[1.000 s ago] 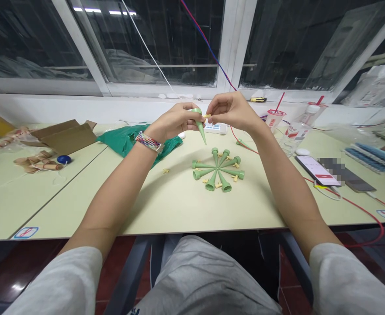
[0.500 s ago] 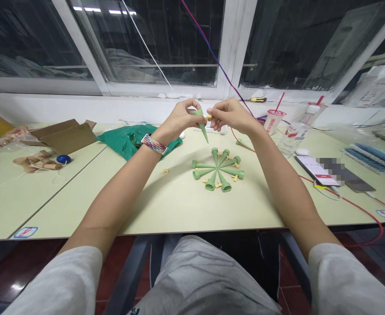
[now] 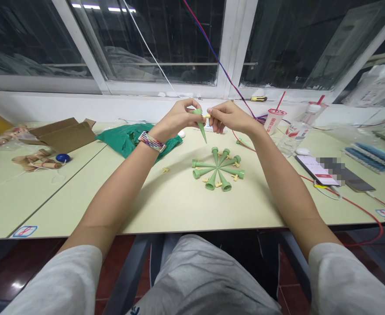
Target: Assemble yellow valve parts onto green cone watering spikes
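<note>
Above the table, my left hand [image 3: 185, 117] is closed round the wide top of a green watering spike [image 3: 201, 129], its pointed end hanging down. From the right, my right hand [image 3: 225, 115] pinches a small yellow valve [image 3: 207, 116] against the side of that spike; how far it sits in the spike is hidden by the fingers. Below both hands, several green spikes [image 3: 221, 179] lie in a ring with their tips meeting in the middle and yellow valves on their sides. One loose yellow valve [image 3: 165, 170] rests left of the ring.
Behind my left wrist lies a green plastic bag [image 3: 120, 139], with an open cardboard box [image 3: 64, 138] and wooden toys [image 3: 36, 162] farther left. Another green spike [image 3: 241, 142] is near my right forearm. At right stand a cup [image 3: 273, 120], a bottle [image 3: 295, 131] and phones [image 3: 320, 170].
My hands and the held spike have barely moved; the spike's tip has shifted slightly left. The ring of spikes stays as it was.
</note>
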Available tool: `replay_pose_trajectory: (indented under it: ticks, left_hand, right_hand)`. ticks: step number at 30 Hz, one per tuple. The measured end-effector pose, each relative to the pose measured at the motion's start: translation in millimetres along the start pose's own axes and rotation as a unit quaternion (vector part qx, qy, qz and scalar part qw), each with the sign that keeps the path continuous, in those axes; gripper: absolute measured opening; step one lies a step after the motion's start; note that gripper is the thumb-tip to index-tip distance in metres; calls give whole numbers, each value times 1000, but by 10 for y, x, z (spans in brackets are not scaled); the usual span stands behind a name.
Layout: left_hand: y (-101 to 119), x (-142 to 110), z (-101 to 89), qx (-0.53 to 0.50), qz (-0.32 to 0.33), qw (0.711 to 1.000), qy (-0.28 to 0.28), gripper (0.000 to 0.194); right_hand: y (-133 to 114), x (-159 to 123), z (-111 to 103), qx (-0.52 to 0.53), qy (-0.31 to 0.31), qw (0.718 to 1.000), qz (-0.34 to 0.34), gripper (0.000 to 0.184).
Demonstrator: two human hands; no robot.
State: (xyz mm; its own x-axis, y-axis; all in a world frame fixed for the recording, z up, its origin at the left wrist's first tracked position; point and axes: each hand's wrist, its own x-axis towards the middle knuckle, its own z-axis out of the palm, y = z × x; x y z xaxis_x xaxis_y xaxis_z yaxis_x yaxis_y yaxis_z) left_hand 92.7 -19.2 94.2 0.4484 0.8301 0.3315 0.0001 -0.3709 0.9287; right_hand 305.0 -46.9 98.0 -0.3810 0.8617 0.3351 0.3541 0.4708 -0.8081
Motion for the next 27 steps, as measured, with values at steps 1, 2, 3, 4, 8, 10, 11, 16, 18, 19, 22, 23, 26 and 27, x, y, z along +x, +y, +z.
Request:
replay_pose_trajectory:
  ticks: [1, 2, 3, 4, 8, 10, 11, 16, 18, 19, 22, 23, 26, 27]
  left_hand:
    - [5, -3, -3, 0, 0, 1000, -4, 39]
    - [10, -6, -7, -1, -1, 1000, -7, 38]
    - [14, -10, -10, -2, -2, 1000, -10, 37]
    - [19, -14, -12, -3, -4, 1000, -12, 36]
    - [35, -32, -5, -6, -6, 1000, -17, 36]
    - [42, -38, 2, -1, -4, 1000, -15, 36]
    - [44, -39, 3, 2, -3, 1000, -12, 37]
    - [38, -32, 2, -1, -13, 1000, -19, 36]
    - [32, -34, 18, 12, -5, 1000, -17, 36]
    - [30, -37, 33, 23, 9, 1000, -9, 37]
    - [30, -48, 86, 48, 62, 997, 29, 40]
    - [32, -50, 100, 44, 68, 996, 36, 40]
    - [43, -40, 107, 9, 33, 999, 11, 34]
    - [47, -33, 99, -9, 8, 1000, -11, 30]
  right_hand:
    - [6, 2, -1, -1, 0, 1000, 6, 55]
    - [6, 0, -5, -2, 2, 1000, 7, 56]
    - [0, -6, -10, -4, 2, 1000, 3, 55]
    - [-11, -14, -15, -6, 2, 1000, -3, 53]
    - [-52, -41, -13, -18, -12, 1000, -16, 47]
    - [-50, -37, 2, -19, -8, 1000, -7, 49]
    - [-44, -32, 10, -19, -3, 1000, -2, 51]
    - [-17, -8, 22, -15, -5, 1000, -4, 50]
    - [-1, 2, 22, -11, -4, 1000, -10, 52]
    - [9, 8, 25, -9, 0, 1000, -8, 54]
    - [35, 28, 45, -4, 11, 1000, 7, 60]
    - [37, 33, 53, -3, 17, 1000, 9, 61]
    - [19, 39, 78, -9, 45, 999, -11, 61]
    - [6, 39, 86, -13, 58, 998, -26, 61]
